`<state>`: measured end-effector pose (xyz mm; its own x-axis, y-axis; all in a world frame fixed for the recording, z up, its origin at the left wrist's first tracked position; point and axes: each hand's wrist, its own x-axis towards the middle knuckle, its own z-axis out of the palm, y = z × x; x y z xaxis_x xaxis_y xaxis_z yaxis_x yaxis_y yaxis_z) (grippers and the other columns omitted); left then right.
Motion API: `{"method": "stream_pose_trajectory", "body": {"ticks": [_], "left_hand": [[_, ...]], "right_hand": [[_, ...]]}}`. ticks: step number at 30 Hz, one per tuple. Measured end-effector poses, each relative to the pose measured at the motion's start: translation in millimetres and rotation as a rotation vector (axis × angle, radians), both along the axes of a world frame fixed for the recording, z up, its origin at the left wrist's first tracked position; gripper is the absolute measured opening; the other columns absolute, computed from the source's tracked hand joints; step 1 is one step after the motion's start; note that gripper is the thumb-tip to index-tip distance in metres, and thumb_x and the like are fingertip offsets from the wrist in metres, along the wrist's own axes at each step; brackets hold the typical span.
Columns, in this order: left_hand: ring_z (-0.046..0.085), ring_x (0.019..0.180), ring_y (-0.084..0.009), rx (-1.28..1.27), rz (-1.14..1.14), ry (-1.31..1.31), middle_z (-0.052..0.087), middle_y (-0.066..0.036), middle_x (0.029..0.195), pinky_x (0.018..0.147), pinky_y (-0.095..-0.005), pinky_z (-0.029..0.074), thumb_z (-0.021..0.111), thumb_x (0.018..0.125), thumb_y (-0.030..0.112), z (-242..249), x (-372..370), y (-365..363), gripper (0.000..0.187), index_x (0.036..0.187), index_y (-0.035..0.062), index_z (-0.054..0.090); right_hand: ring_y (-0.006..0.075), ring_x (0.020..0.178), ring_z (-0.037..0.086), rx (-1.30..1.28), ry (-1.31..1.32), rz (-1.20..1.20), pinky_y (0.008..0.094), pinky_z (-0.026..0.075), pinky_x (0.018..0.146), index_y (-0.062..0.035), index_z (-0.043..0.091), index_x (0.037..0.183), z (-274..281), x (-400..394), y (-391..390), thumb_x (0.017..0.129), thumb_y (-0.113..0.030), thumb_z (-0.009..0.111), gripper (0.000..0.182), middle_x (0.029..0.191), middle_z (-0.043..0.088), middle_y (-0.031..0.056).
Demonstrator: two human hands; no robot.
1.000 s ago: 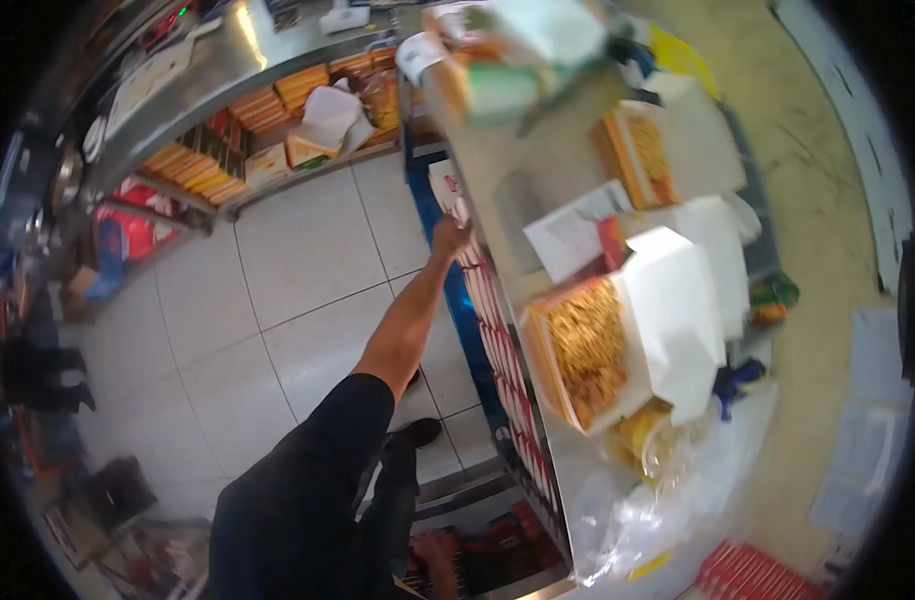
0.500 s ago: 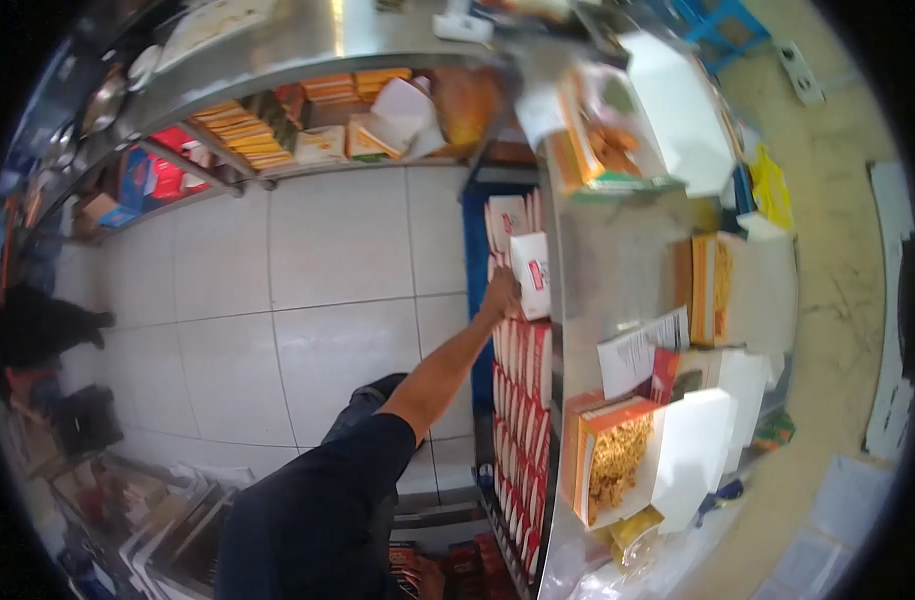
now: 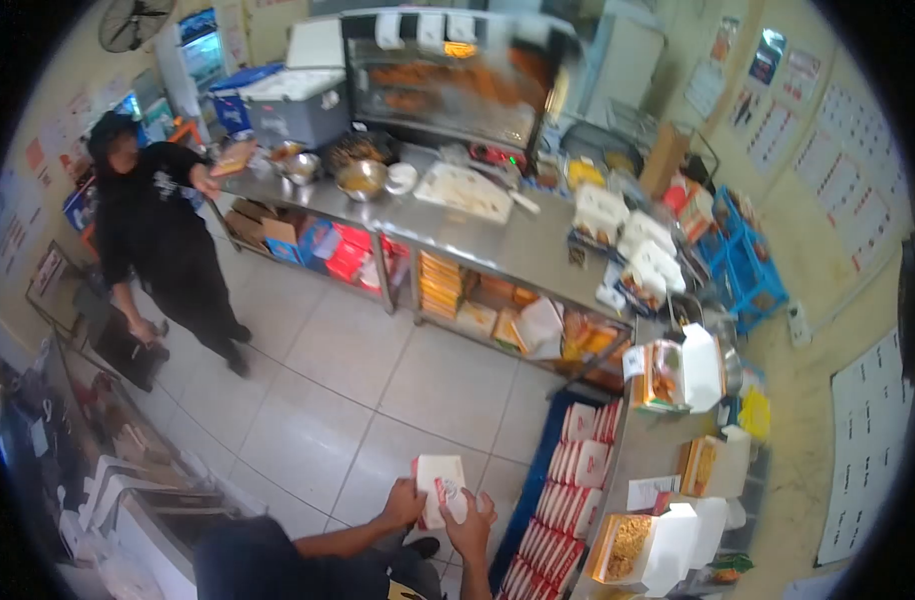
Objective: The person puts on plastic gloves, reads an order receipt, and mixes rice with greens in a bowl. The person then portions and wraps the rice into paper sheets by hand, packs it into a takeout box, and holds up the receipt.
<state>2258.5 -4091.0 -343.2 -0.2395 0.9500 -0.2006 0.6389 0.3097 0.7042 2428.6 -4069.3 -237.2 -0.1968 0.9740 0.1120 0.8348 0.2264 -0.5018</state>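
Observation:
A white box with red edges and a red print [image 3: 440, 491] is held up between my two hands, above the tiled floor. Its left side is gripped by my left hand [image 3: 405, 503], the fingers wrapped round the edge. My right hand [image 3: 471, 525] touches the box's lower right part, with some fingers spread. To the right, rows of similar red and white folded boxes [image 3: 563, 508] stand in a blue crate [image 3: 521, 541] beside the steel counter.
Open boxes of food [image 3: 626, 547] line the right counter [image 3: 638, 440]. A co-worker in black [image 3: 168, 230] stands at the left, by the far steel table [image 3: 538, 245] with bowls, a cutting board [image 3: 465, 192] and a food warmer [image 3: 448, 90]. Blue baskets [image 3: 743, 265] are at the right.
The view has swung up and left, bringing the co-worker and far table into sight. The white box has left the crate and is now between both hands.

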Motion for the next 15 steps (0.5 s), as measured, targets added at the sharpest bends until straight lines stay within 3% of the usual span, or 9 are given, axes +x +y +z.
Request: {"method": "stream_pose_trajectory", "body": {"ticks": [1,2,3,4,5,8,11,12,15], "left_hand": [[0.061,0.082,-0.0445,-0.079,0.118,-0.132,0.063,-0.025,0.092,0.078,-0.0469,0.051,0.058,0.078,0.021,74,-18,-18,0.031,0.091,-0.0061,0.061],[0.065,0.077,-0.0422,-0.138,0.196,-0.089,0.065,-0.023,0.087,0.070,-0.0457,0.054,0.061,0.077,0.015,62,-40,-45,0.033,0.102,-0.0064,0.055],[0.065,0.077,-0.0422,-0.128,0.218,-0.090,0.065,-0.023,0.087,0.070,-0.0457,0.054,0.061,0.077,0.015,87,-64,-62,0.033,0.102,-0.0064,0.055],[0.065,0.081,-0.0395,-0.181,0.451,-0.360,0.064,-0.023,0.089,0.072,-0.0447,0.055,0.063,0.075,0.010,126,-84,-83,0.041,0.110,-0.0054,0.048],[0.066,0.086,-0.0367,-0.231,0.682,-0.637,0.064,-0.022,0.091,0.075,-0.0438,0.055,0.065,0.074,0.006,150,-103,-105,0.052,0.119,-0.0045,0.041],[0.066,0.092,-0.0326,-0.078,0.900,-0.972,0.061,-0.023,0.098,0.080,-0.0405,0.056,0.067,0.071,0.001,150,-185,-187,0.074,0.131,-0.0009,0.024],[0.065,0.093,-0.0323,0.195,1.009,-0.640,0.058,-0.026,0.109,0.082,-0.0392,0.055,0.070,0.069,0.004,156,-255,-252,0.086,0.137,0.0017,0.019],[0.063,0.101,-0.0351,0.157,1.060,-0.534,0.057,-0.026,0.115,0.087,-0.0405,0.052,0.072,0.065,0.003,194,-280,-260,0.094,0.143,0.0039,0.019],[0.057,0.112,-0.0375,0.230,0.987,-0.218,0.055,-0.026,0.123,0.095,-0.0421,0.047,0.072,0.062,0.001,204,-369,-300,0.095,0.145,0.0054,0.024]], "right_hand": [[0.0392,0.106,0.055,0.022,0.007,0.020,0.0439,0.047,0.089,-0.0030,0.056,0.123,4,-22,-1,0.082,-0.050,0.068,0.064,0.116,0.056,0.0246],[0.0435,0.113,0.050,-0.184,0.009,0.228,0.0452,0.043,0.094,-0.0055,0.053,0.128,2,-47,-1,0.079,-0.054,0.069,0.071,0.123,0.051,0.0264],[0.0479,0.119,0.045,-0.398,0.001,0.438,0.0466,0.040,0.100,-0.0079,0.050,0.132,5,-72,-8,0.076,-0.058,0.069,0.077,0.130,0.046,0.0281],[0.0484,0.123,0.043,-0.641,-0.010,0.511,0.0463,0.037,0.105,-0.0111,0.043,0.139,18,-101,-14,0.075,-0.062,0.067,0.086,0.135,0.041,0.0302],[0.0484,0.123,0.043,-0.643,-0.024,0.533,0.0463,0.037,0.105,-0.0111,0.043,0.139,32,-130,-23,0.075,-0.062,0.067,0.086,0.135,0.041,0.0302],[0.0507,0.129,0.037,-0.758,-0.087,0.939,0.0483,0.033,0.108,-0.0113,0.035,0.144,51,-223,-56,0.078,-0.061,0.065,0.088,0.143,0.030,0.0347],[0.0519,0.134,0.030,-0.778,-0.137,1.154,0.0482,0.029,0.111,-0.0110,0.028,0.147,89,-326,-101,0.081,-0.059,0.062,0.089,0.147,0.022,0.0357],[0.0532,0.136,0.024,-0.685,-0.198,1.217,0.0489,0.027,0.113,-0.0077,0.023,0.148,78,-361,-121,0.085,-0.055,0.059,0.087,0.148,0.019,0.0362],[0.0493,0.137,0.026,-0.664,-0.163,1.338,0.0471,0.026,0.114,-0.0035,0.025,0.146,112,-464,-143,0.087,-0.053,0.058,0.084,0.148,0.023,0.0335]]}}
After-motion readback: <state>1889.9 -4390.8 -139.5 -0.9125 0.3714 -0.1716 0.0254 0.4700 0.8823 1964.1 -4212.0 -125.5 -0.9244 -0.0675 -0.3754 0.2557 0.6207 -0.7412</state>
